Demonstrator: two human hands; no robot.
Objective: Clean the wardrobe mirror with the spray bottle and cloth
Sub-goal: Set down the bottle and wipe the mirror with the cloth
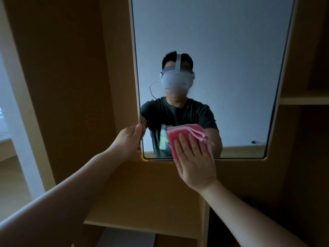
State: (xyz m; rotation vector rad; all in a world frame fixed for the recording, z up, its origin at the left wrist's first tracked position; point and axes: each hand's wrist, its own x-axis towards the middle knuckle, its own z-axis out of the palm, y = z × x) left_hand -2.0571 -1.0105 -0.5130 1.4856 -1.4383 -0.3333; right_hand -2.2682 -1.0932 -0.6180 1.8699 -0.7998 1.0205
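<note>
**Wiping low on the mirror**

The left grip pinches the side edge of the mirror. The right grip is spread flat, pressing the pink cloth low on the glass. A hard push could swing the mirror or slide the cloth off the bottom. No spray bottle shows, and dim light hides smudges.
</note>
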